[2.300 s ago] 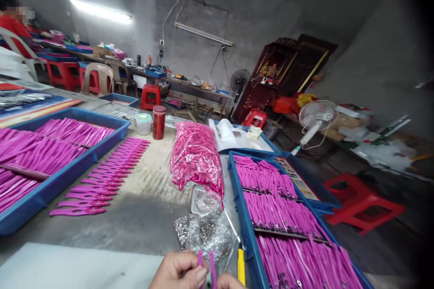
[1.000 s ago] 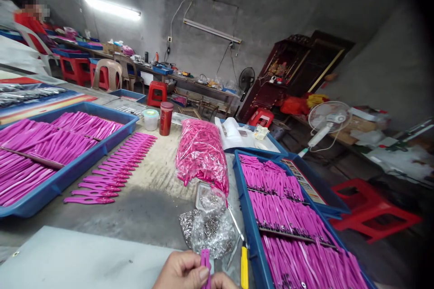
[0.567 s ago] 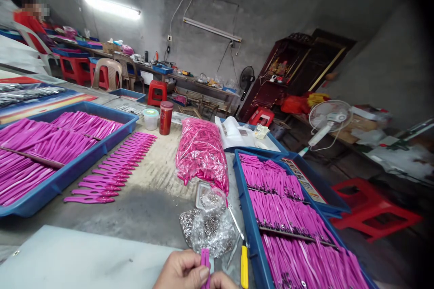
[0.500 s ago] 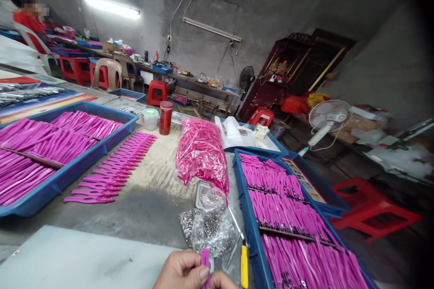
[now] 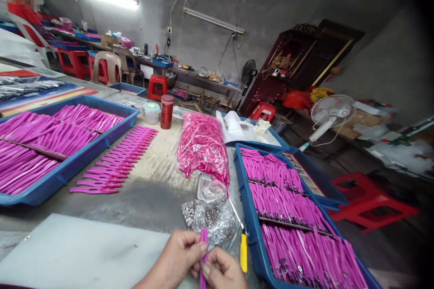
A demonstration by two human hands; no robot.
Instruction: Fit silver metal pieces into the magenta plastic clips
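At the bottom centre, my left hand (image 5: 176, 259) and my right hand (image 5: 222, 271) both pinch one narrow magenta plastic piece (image 5: 203, 246), held upright between the fingertips. Just beyond the hands lies a clear bag of small metal parts (image 5: 210, 219) with a small clear tray (image 5: 208, 187) behind it. A yellow-handled tool (image 5: 243, 253) rests on the table right of my right hand.
A blue tray of magenta pieces (image 5: 252, 216) stands at right, another blue tray (image 5: 77, 162) at left. A row of magenta pieces (image 5: 118, 158) lies on the table, and beyond the clear tray a pink bag (image 5: 203, 146). A red can (image 5: 167, 111), a person (image 5: 20, 6) and red stools stand farther off.
The view has tipped down, so both hands show more fully. The magenta piece stays pinched between them, now higher in the frame.
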